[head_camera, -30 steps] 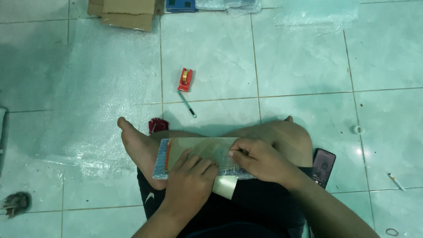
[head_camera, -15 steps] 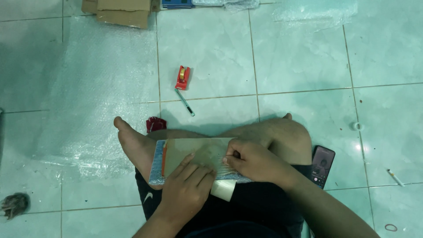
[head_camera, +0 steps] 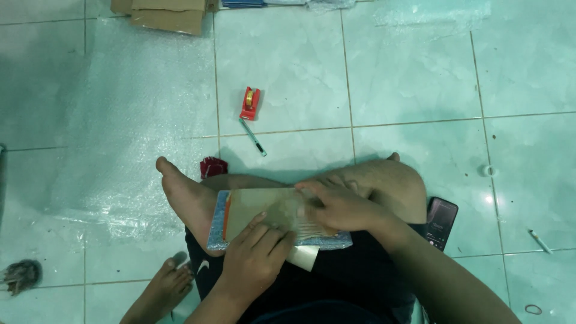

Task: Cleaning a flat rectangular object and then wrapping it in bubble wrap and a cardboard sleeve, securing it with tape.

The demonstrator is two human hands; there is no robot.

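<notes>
Under both hands, flat bubble-wrapped parcel (head_camera: 264, 217) rests across lap for support; left hand (head_camera: 257, 255) flat, fingers spread, pinning it; right hand (head_camera: 339, 207) presses clear tape strip (head_camera: 303, 257) down

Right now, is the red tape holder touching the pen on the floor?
Cannot tell. In the head view the pen starts right below the red tape holder; contact or gap isn't plain.

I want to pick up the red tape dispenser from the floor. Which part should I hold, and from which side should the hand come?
Grip the red tape dispenser across its two long flat sides, coming straight down from above. It lies alone on a floor tile with its length pointing away from the person, and only the pen sits near its closer end, so both sides look free for the fingers.
</notes>
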